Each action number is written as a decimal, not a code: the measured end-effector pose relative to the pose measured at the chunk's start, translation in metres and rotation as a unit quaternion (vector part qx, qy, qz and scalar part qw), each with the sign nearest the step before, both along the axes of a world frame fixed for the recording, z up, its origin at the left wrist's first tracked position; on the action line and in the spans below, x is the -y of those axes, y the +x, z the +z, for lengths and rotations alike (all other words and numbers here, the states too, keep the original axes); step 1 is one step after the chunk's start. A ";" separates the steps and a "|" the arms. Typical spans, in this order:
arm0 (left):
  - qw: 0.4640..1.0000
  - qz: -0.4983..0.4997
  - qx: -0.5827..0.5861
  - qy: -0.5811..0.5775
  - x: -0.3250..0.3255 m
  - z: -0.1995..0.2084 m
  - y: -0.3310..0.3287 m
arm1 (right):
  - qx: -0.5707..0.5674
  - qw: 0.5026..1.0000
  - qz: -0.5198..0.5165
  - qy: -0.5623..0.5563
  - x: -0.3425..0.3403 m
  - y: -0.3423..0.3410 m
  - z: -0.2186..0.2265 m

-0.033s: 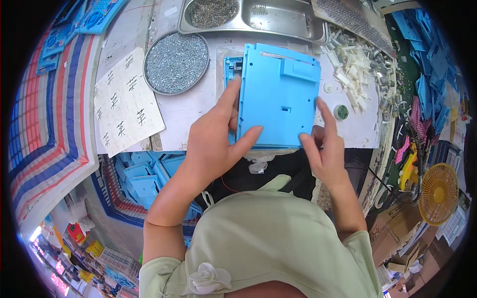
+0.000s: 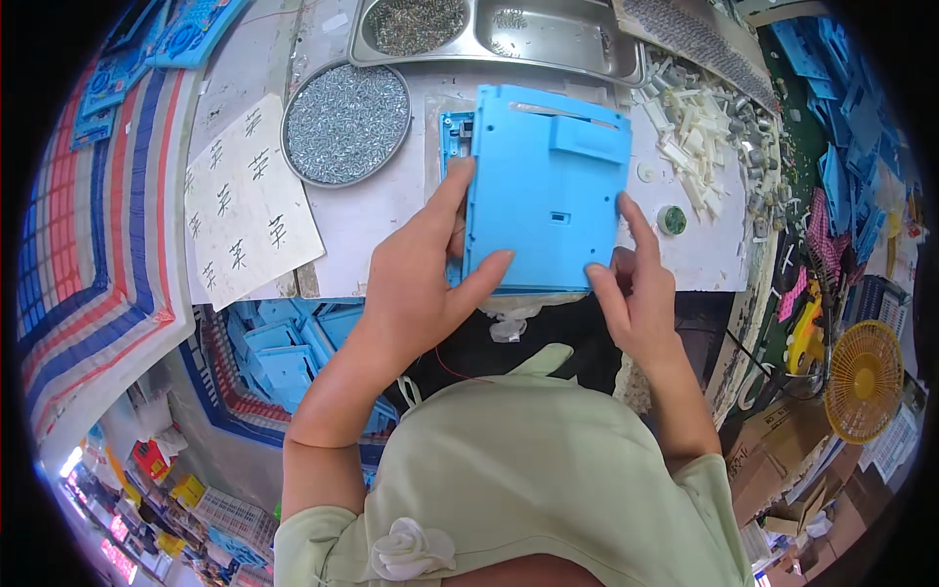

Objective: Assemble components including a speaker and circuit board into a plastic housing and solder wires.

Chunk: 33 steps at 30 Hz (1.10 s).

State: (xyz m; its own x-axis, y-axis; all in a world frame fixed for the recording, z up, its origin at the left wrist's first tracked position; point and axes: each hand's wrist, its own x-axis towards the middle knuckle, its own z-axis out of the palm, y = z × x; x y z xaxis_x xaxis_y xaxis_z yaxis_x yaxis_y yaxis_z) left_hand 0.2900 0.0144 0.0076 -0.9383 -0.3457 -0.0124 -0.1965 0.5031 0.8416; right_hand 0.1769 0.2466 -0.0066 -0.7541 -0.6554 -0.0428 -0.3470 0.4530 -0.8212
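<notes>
Between my two hands is a blue plastic panel [image 2: 538,186], with a raised block near its upper right and a small slot near its middle. My left hand [image 2: 416,259] grips the panel's left edge, thumb on the face and fingers behind. My right hand [image 2: 641,289] holds the lower right corner and right edge between thumb and fingers. Behind the panel, a second blue plastic part [image 2: 453,132] with a dark fitting shows at the upper left; most of it is hidden. A small round green-filled container [image 2: 672,220] stands to the right of my right fingers.
A round tray of small metal screws [image 2: 347,122] sits left of the panel beside a handwritten sheet [image 2: 249,201]. Farther back is a divided steel tray [image 2: 558,49] with small metal parts. White plastic pieces [image 2: 690,147] lie in a heap at right. A yellow fan [image 2: 864,382] stands far right.
The blue panel has shifted very slightly to the left, with both hands still holding it.
</notes>
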 end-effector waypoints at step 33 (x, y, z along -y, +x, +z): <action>0.977 0.104 -0.025 0.187 -0.015 -0.025 0.043 | 0.068 0.986 0.151 0.012 -0.001 -0.023 0.008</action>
State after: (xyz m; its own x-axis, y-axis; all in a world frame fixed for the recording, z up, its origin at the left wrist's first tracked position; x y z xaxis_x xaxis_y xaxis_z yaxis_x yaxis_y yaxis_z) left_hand 0.3335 0.0296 -0.0170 -0.8506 -0.5095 -0.1296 -0.2153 0.1127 0.9700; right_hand 0.1541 0.2471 0.0012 -0.5104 -0.8471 -0.1481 -0.3564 0.3651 -0.8601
